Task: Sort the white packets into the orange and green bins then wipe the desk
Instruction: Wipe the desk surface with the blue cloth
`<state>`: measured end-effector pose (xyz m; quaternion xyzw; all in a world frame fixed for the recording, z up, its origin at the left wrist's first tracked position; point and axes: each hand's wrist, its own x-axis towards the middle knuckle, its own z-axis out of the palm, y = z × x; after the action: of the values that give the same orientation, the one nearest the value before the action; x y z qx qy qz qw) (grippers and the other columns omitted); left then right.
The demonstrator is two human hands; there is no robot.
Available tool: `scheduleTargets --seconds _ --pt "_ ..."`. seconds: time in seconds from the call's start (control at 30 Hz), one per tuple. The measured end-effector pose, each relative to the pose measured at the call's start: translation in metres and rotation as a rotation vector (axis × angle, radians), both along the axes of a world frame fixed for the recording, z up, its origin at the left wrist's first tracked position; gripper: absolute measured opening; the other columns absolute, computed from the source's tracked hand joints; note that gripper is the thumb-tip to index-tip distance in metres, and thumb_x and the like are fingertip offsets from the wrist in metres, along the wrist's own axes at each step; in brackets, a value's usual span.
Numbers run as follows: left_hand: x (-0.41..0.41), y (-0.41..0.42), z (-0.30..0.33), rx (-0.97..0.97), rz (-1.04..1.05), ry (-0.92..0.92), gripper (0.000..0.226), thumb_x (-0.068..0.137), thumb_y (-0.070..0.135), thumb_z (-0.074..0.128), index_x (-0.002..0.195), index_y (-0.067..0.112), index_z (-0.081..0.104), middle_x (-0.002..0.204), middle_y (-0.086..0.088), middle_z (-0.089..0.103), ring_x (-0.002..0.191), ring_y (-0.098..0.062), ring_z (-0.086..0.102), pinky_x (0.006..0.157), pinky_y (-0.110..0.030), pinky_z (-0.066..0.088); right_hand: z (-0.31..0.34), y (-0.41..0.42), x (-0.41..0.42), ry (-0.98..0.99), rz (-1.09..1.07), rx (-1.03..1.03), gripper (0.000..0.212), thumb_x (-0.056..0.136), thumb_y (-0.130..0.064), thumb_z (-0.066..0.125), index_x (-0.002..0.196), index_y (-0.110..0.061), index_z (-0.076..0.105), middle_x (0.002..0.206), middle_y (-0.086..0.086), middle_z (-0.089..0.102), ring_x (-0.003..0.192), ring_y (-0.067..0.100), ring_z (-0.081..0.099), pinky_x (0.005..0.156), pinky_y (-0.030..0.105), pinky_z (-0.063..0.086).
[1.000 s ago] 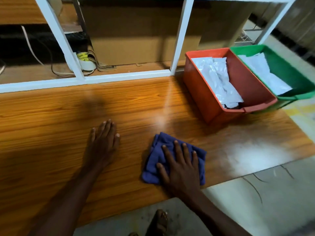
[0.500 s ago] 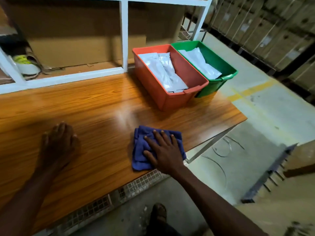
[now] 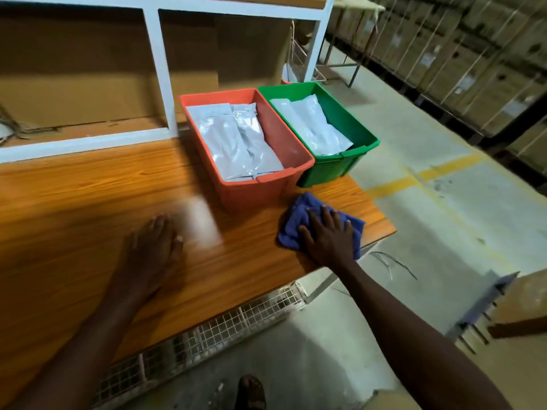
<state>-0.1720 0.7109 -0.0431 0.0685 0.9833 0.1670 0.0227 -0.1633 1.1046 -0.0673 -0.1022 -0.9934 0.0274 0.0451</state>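
So the white packets [image 3: 236, 140] were already sorted, some in the orange bin [image 3: 291, 137] and some in the green bin [image 3: 359, 134], and the right hand [image 3: 328, 238] lay flat with fingers spread, pressing a crumpled blue cloth [image 3: 291, 232] onto the glossy wood-grain desk [image 3: 88, 202] near its right corner, just in front of both plastic bins. The left hand [image 3: 151, 250] rested open, palm down, holding nothing; most unwiped desk looked to stretch off to the cloth's left, so I'd guess the right hand was the one to sweep that way.
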Motion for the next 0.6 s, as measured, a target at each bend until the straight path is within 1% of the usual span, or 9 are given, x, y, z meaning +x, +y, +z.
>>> scheduleTargets --seconds 0.07,0.1,0.17,0.23,0.33,0.4,0.47,0.53,0.6 --pt "0.000 0.021 -0.005 -0.035 -0.030 -0.002 0.083 0.090 0.055 0.012 0.153 0.006 0.031 0.161 -0.016 0.028 0.149 -0.033 0.023 0.117 -0.057 0.017 -0.003 0.032 0.010 -0.035 0.211 0.042 0.065 0.094 -0.070 0.027 0.147 -0.036 0.046 0.157 0.008 0.042 0.143 0.035 0.040 0.111 0.060 0.031" --pt "-0.001 0.026 -0.012 -0.070 -0.043 -0.005 0.082 0.090 0.055 0.011 0.152 0.006 0.032 0.160 -0.016 0.029 0.149 -0.034 0.024 0.116 -0.060 0.020 -0.002 0.058 0.010 -0.029 0.233 0.040 0.068 0.094 -0.072 0.024 0.146 -0.035 0.049 0.156 0.009 0.044 0.142 0.036 0.041 0.110 0.059 0.033" --pt "-0.003 0.026 -0.020 -0.107 -0.047 -0.017 0.077 0.092 0.053 0.013 0.150 0.008 0.035 0.160 -0.016 0.029 0.148 -0.036 0.024 0.113 -0.064 0.022 0.000 0.109 0.003 -0.006 0.133 0.040 0.072 0.092 -0.073 0.023 0.145 -0.033 0.050 0.155 0.010 0.044 0.142 0.035 0.042 0.110 0.057 0.034" --pt "-0.002 0.027 -0.026 -0.147 -0.032 0.002 0.074 0.093 0.052 0.016 0.149 0.009 0.037 0.160 -0.016 0.029 0.148 -0.036 0.024 0.113 -0.064 0.022 0.003 0.139 -0.011 -0.024 -0.009 0.040 0.071 0.090 -0.072 0.023 0.147 -0.036 0.045 0.157 0.007 0.040 0.143 0.033 0.039 0.111 0.057 0.033" --pt "0.001 0.030 -0.027 -0.142 -0.018 0.016 0.076 0.093 0.053 0.013 0.151 0.009 0.034 0.162 -0.015 0.026 0.150 -0.033 0.020 0.117 -0.061 0.017 0.014 0.148 -0.041 -0.057 -0.173 -0.074 0.060 0.093 -0.068 0.027 0.141 -0.037 0.045 0.147 0.009 0.046 0.130 0.035 0.048 0.103 0.056 0.040" --pt "0.002 0.030 -0.027 -0.134 0.000 0.014 0.077 0.093 0.055 0.011 0.153 0.010 0.033 0.163 -0.013 0.025 0.151 -0.031 0.018 0.118 -0.058 0.015 0.016 0.134 -0.053 -0.036 -0.235 -0.099 0.049 0.096 -0.061 0.031 0.135 -0.036 0.048 0.141 0.010 0.050 0.127 0.035 0.048 0.102 0.056 0.039" --pt "0.004 0.030 -0.027 -0.139 0.003 0.011 0.078 0.093 0.055 0.010 0.153 0.011 0.033 0.163 -0.013 0.025 0.151 -0.030 0.018 0.119 -0.057 0.015 0.012 0.110 -0.056 0.023 -0.170 -0.026 0.045 0.097 -0.056 0.034 0.131 -0.032 0.053 0.139 0.011 0.053 0.127 0.034 0.048 0.101 0.056 0.037" --pt "0.004 0.030 -0.028 -0.144 0.003 0.002 0.077 0.093 0.054 0.011 0.152 0.011 0.033 0.162 -0.013 0.025 0.151 -0.029 0.018 0.119 -0.057 0.015 0.006 0.082 -0.049 0.081 0.008 0.001 0.045 0.096 -0.052 0.036 0.124 -0.027 0.060 0.134 0.013 0.059 0.123 0.035 0.053 0.097 0.055 0.041" --pt "0.007 0.033 -0.026 -0.122 0.012 0.002 0.076 0.093 0.052 0.013 0.153 0.010 0.033 0.162 -0.014 0.026 0.151 -0.029 0.019 0.119 -0.057 0.014 0.002 0.051 -0.036 0.125 0.185 -0.037 0.045 0.095 -0.051 0.038 0.115 -0.024 0.068 0.129 0.013 0.064 0.119 0.036 0.059 0.093 0.053 0.046"
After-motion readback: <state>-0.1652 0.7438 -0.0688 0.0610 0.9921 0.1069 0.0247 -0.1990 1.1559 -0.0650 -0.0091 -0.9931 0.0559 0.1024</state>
